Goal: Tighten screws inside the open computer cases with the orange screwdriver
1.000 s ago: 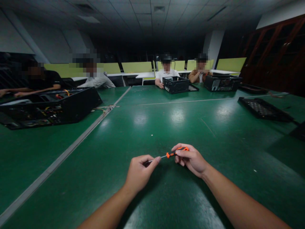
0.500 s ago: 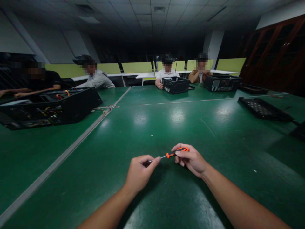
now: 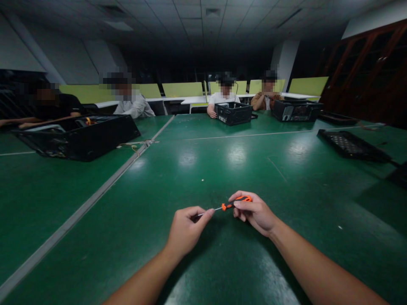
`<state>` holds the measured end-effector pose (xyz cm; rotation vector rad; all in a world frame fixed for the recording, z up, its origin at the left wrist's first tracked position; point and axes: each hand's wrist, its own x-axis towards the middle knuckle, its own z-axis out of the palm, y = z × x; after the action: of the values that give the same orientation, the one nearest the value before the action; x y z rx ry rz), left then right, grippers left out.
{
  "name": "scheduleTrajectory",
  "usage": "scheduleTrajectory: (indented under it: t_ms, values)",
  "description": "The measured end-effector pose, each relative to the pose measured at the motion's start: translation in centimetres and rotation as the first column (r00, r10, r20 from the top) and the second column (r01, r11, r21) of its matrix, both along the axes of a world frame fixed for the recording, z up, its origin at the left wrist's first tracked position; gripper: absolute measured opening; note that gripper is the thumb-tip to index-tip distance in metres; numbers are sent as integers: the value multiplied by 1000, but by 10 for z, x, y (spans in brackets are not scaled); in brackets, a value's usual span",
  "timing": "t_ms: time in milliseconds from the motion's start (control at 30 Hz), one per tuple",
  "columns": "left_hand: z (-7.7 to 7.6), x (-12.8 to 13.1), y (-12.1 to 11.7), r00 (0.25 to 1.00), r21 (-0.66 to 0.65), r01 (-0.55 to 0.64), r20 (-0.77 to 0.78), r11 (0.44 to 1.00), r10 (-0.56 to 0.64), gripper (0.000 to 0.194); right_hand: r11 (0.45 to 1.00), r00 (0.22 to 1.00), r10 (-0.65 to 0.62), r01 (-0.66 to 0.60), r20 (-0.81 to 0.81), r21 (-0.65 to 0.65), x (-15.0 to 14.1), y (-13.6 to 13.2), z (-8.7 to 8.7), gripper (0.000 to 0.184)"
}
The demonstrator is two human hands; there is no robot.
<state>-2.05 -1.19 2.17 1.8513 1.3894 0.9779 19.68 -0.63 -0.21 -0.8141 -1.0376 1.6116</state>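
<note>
I hold a small screwdriver (image 3: 226, 206) with an orange and black handle just above the green table (image 3: 203, 169). My right hand (image 3: 254, 212) is closed around the handle. My left hand (image 3: 187, 228) is curled, and its thumb and fingertips pinch the thin metal shaft near the tip. The tool lies roughly level between the two hands. Both forearms reach in from the bottom edge.
An open black computer case (image 3: 79, 137) stands at the left, with a person's hands behind it. Two more black cases (image 3: 234, 113) (image 3: 297, 110) sit at the far side in front of seated people. A black perforated side panel (image 3: 351, 145) lies at the right.
My hands and the screwdriver have stayed still. The black computer case at the left has been tipped and turned by the person behind it, so its open inside no longer faces me.
</note>
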Motion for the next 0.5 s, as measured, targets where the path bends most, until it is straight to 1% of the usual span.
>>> scheduleTrajectory:
  t_ms: [233,500]
  values:
    - [-1,-1,0,1000,6,9,-1,1000,-9,42,1000,1000,5,-5,0,0,0,1,-3,22]
    - [-1,0,0,1000,-10,7,3,1000,-7,41,1000,1000,6,-6,3,3,0,1,-1,22]
